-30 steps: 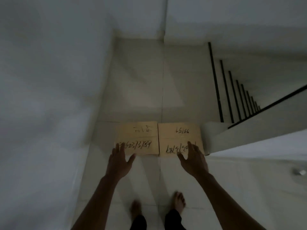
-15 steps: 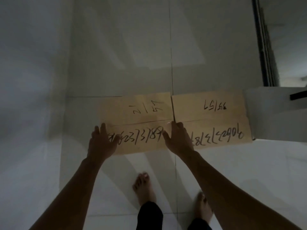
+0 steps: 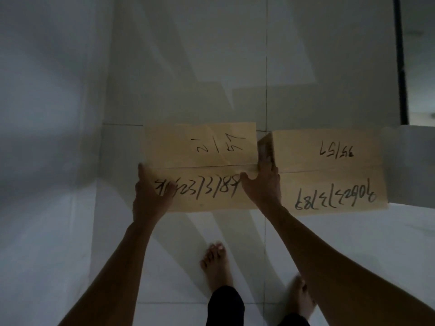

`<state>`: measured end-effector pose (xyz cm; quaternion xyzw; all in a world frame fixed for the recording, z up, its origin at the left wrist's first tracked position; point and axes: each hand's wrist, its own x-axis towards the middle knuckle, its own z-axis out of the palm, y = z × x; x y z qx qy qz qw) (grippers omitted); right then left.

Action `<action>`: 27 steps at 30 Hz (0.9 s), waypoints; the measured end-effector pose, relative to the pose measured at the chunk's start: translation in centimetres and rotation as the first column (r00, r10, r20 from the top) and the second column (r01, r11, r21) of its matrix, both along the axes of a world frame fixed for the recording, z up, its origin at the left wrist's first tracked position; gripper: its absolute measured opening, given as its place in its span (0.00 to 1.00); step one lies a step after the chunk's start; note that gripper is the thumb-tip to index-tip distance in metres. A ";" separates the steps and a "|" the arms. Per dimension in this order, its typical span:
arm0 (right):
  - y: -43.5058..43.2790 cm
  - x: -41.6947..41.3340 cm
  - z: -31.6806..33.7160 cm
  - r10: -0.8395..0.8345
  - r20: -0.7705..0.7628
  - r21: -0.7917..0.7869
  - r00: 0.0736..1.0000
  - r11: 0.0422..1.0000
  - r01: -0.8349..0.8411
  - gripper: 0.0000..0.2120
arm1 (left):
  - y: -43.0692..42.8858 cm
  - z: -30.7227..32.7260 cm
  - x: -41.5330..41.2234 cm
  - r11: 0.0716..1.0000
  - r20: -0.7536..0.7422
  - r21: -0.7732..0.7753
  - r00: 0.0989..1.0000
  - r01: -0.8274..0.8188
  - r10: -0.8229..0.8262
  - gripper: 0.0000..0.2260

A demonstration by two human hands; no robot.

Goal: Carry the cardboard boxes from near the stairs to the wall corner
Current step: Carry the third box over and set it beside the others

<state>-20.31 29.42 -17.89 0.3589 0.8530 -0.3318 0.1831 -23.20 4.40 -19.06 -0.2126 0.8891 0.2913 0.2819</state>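
My left hand (image 3: 150, 198) and right hand (image 3: 261, 184) clamp the ends of the left box (image 3: 202, 170) beside the right box (image 3: 329, 170), but bare palms on smooth cardboard could slip as I lift.

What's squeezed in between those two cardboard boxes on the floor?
In the head view, the right hand reaches into the gap between the left box and the right box; nothing else shows there.
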 end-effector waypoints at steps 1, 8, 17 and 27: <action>-0.4 -0.2 -0.3 -0.021 -0.015 -0.031 1.000 0.999 0.021 0.37 | -0.4 0.0 -0.4 0.998 0.004 -0.005 0.998 -0.069 0.069 0.47; -2.1 -0.2 1.5 -0.038 0.057 -0.165 0.998 0.985 0.047 0.29 | -2.5 3.1 0.8 0.975 0.054 0.024 0.974 -0.221 0.220 0.47; -4.5 2.9 21.3 0.274 0.000 -0.100 0.962 0.957 -0.273 0.31 | -3.3 23.0 12.2 0.898 -0.059 0.030 0.896 -0.438 0.439 0.30; -10.5 18.8 47.8 0.717 -0.184 -0.096 0.673 0.668 -0.738 0.32 | -4.0 49.3 38.3 0.585 -0.181 0.043 0.569 -0.810 0.802 0.32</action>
